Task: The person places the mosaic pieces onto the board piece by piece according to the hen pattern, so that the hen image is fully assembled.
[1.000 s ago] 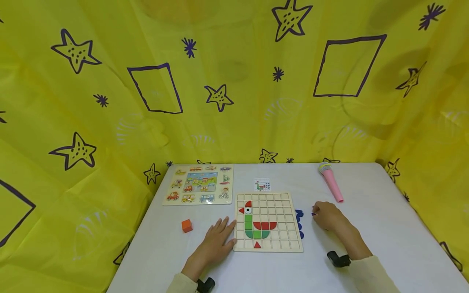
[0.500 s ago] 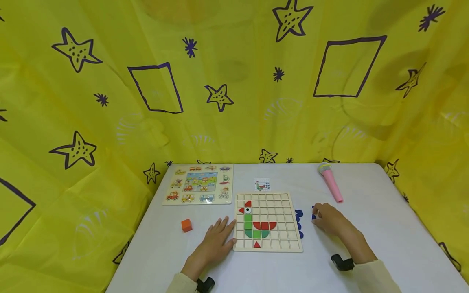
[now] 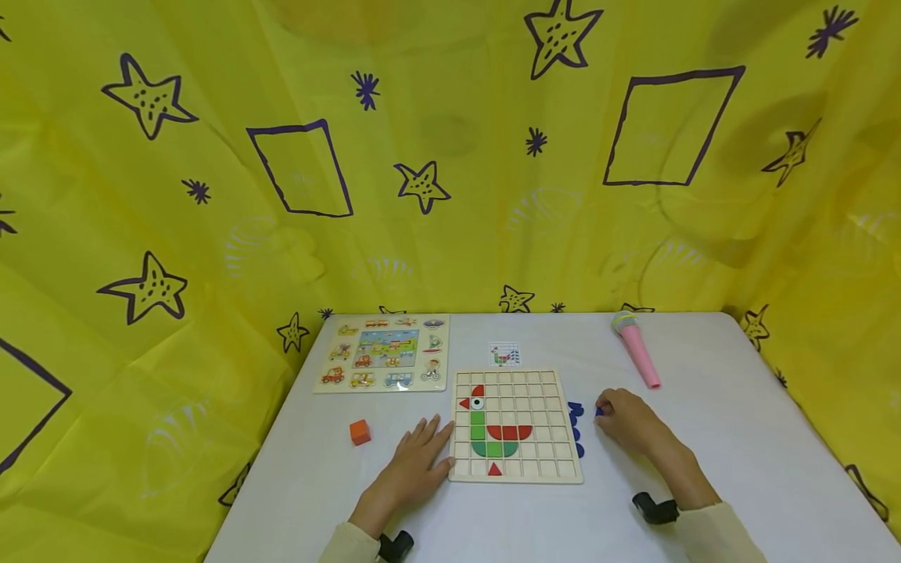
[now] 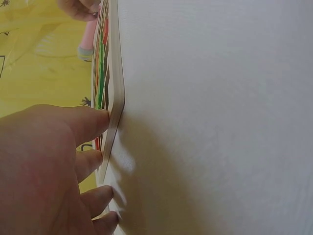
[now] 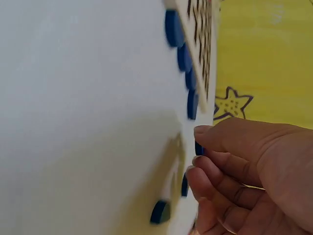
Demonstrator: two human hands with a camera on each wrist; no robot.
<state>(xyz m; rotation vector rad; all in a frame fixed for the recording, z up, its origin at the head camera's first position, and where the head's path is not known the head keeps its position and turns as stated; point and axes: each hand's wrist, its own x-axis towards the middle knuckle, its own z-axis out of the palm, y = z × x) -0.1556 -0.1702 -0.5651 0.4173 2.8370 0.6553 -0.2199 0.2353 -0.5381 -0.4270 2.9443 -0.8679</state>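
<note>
A wooden grid board [image 3: 549, 461] lies at the table's middle, its coloured pieces forming a bird with red, green and white squares, triangles and curves. Against its left edge, my left hand [image 3: 417, 467] rests with fingers spread, the fingertips touching the wooden rim [image 4: 116, 63]. To the right of the board, my right hand [image 3: 631, 422] pinches a small blue piece [image 5: 199, 148] between thumb and fingers; its exact shape is mostly hidden. Several blue rounded pieces [image 3: 577, 430] line the board's right edge. Beneath the right hand, another blue piece [image 5: 160, 212] lies on the table.
A small pattern card [image 3: 504, 354] lies behind the board. At the back left is a vehicle picture puzzle [image 3: 439, 383], with an orange cube [image 3: 360, 432] in front of it. A pink toy microphone [image 3: 639, 356] lies at the back right. Yellow cloth [image 3: 450, 250] hangs behind the table.
The right hand's fingers have shifted a little, lifting slightly leftward, and a blue piece shows at the fingertips. My left hand stays in place at the board's edge.
</note>
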